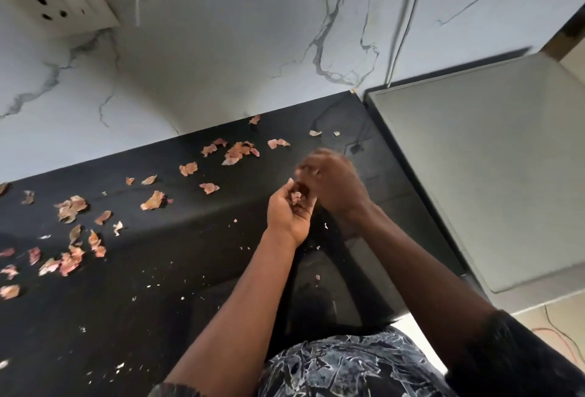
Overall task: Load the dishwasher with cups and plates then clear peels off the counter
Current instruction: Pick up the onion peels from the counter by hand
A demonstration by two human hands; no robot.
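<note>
Cupping peels [297,199], left hand [286,214] meets blurred right hand [335,184], grip unclear, near counter [190,270] right edge.

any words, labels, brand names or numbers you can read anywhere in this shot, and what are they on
No text can be read anywhere in this view.
On the wall socket: a blank plate, no brand or marking shows.
On the grey appliance top: plain, no label.
On the shirt: a pattern only, no letters.
On the peels cupped in the left hand: no print.
</note>
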